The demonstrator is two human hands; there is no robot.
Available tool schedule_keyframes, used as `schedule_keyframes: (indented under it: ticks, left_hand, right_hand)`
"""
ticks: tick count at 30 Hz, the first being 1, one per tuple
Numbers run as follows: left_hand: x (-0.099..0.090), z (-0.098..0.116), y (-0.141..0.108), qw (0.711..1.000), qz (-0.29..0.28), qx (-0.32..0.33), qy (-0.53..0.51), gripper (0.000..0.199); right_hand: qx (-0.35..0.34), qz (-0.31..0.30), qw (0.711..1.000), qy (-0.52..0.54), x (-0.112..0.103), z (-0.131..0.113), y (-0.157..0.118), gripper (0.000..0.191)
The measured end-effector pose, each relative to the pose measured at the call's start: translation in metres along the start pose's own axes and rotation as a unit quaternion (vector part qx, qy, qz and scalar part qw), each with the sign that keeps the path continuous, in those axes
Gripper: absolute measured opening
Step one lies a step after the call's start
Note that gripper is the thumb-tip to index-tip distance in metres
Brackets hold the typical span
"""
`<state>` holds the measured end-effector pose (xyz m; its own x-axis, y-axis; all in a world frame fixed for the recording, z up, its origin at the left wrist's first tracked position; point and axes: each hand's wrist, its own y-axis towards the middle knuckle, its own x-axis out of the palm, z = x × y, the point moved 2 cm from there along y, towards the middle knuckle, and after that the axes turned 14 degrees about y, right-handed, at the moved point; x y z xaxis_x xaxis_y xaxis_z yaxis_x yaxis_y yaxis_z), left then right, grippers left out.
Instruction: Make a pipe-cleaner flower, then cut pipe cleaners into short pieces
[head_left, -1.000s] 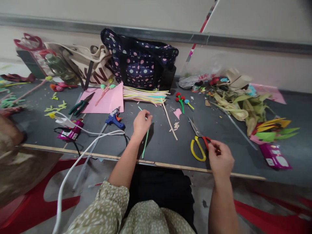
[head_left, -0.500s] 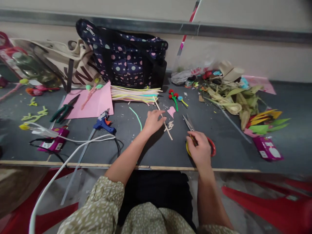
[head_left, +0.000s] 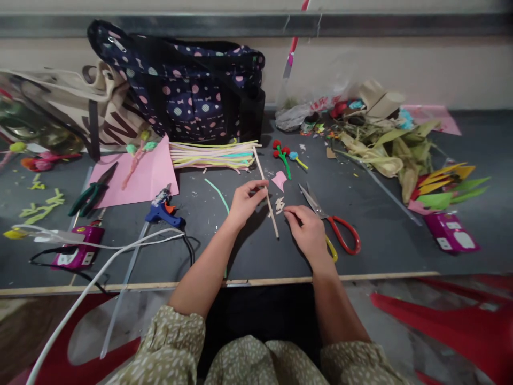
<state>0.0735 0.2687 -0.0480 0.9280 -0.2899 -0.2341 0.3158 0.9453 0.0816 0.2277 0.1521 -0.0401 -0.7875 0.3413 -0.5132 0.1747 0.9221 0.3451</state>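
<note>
A cream pipe cleaner (head_left: 273, 218) slants across the dark table, its middle pinched between the thumb and finger of my left hand (head_left: 246, 204). Close to its right side lies a small heap of short cream pieces (head_left: 279, 205). My right hand (head_left: 308, 231) is at that heap, thumb and fingertips pressed together; whatever is between them is too small to make out. Scissors (head_left: 343, 235) with one red and one yellow handle rest partly opened beside and behind my right hand, which covers part of the yellow loop. A pink paper scrap (head_left: 279, 181) lies just beyond the heap.
Behind are a bundle of pipe cleaners (head_left: 212, 155) and a dark patterned bag (head_left: 188, 91). Leftward lie a blue glue gun (head_left: 162, 209), pliers (head_left: 93, 191), pink paper (head_left: 158, 176) and a white cable (head_left: 104, 267). Dried husks (head_left: 385, 149) and a purple box (head_left: 451, 232) are at right.
My right hand has let go of the scissors and moved left to the cut pieces. The scissors now lie on the table. My left hand keeps to the pipe cleaner.
</note>
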Motion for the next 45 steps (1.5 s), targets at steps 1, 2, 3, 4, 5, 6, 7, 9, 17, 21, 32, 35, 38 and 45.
schedule_keyframes:
  ticks: [1, 2, 3, 4, 5, 6, 7, 9, 17, 21, 32, 35, 38, 45]
  left_hand:
    - [-0.001, 0.003, -0.001, 0.999, -0.007, -0.010, -0.043, 0.021]
    - [-0.003, 0.005, -0.001, 0.997, -0.009, -0.017, -0.073, 0.022]
    - [-0.004, 0.006, -0.002, 0.995, -0.006, -0.021, -0.093, 0.023]
    - [-0.006, 0.007, -0.002, 0.994, -0.001, -0.022, -0.105, 0.024]
    - [-0.007, 0.007, -0.002, 0.993, 0.005, -0.022, -0.115, 0.024]
    - [-0.009, 0.006, -0.002, 0.992, 0.013, -0.023, -0.124, 0.023]
    - [-0.010, 0.004, -0.001, 0.991, 0.022, -0.025, -0.131, 0.022]
    - [-0.012, 0.000, 0.000, 0.990, 0.038, -0.033, -0.134, 0.019]
    - [-0.012, 0.003, -0.004, 0.994, 0.048, -0.032, -0.091, 0.018]
    - [-0.012, 0.008, -0.007, 0.993, 0.039, -0.043, -0.100, 0.016]
    - [-0.011, 0.013, -0.014, 0.994, 0.019, -0.052, -0.097, 0.016]
    - [-0.010, 0.014, -0.013, 0.992, 0.012, -0.048, -0.116, 0.018]
    - [-0.010, 0.016, -0.012, 0.987, 0.008, -0.042, -0.156, 0.028]
    - [0.000, 0.024, -0.019, 0.969, -0.108, -0.081, -0.208, 0.052]
  right_hand:
    - [0.005, 0.005, 1.000, 0.008, 0.001, 0.002, 0.000, 0.022]
    - [0.006, 0.006, 1.000, 0.015, 0.002, 0.004, 0.001, 0.022]
    - [0.005, 0.005, 1.000, 0.020, 0.003, 0.005, 0.001, 0.022]
    - [0.001, 0.001, 1.000, 0.019, 0.004, 0.005, 0.001, 0.021]
    - [-0.004, -0.004, 1.000, 0.011, 0.005, 0.005, 0.002, 0.021]
    - [-0.010, -0.009, 1.000, -0.003, 0.006, 0.005, 0.002, 0.020]
    - [-0.013, -0.014, 1.000, -0.022, 0.007, 0.004, 0.002, 0.020]
    - [-0.013, -0.023, 0.997, -0.068, 0.009, 0.001, 0.004, 0.019]
    - [-0.019, -0.099, 0.970, -0.220, 0.030, -0.008, 0.018, 0.017]
    - [-0.037, -0.088, 0.968, -0.234, 0.037, -0.008, 0.020, 0.015]
    - [-0.011, 0.007, 0.992, -0.129, 0.019, 0.001, 0.018, 0.023]
    - [0.001, 0.087, 0.994, -0.069, 0.005, 0.004, 0.019, 0.020]
    - [0.028, 0.138, 0.989, -0.036, -0.007, 0.009, 0.020, 0.018]
    - [0.121, 0.108, 0.972, 0.168, -0.009, 0.005, 0.021, 0.026]
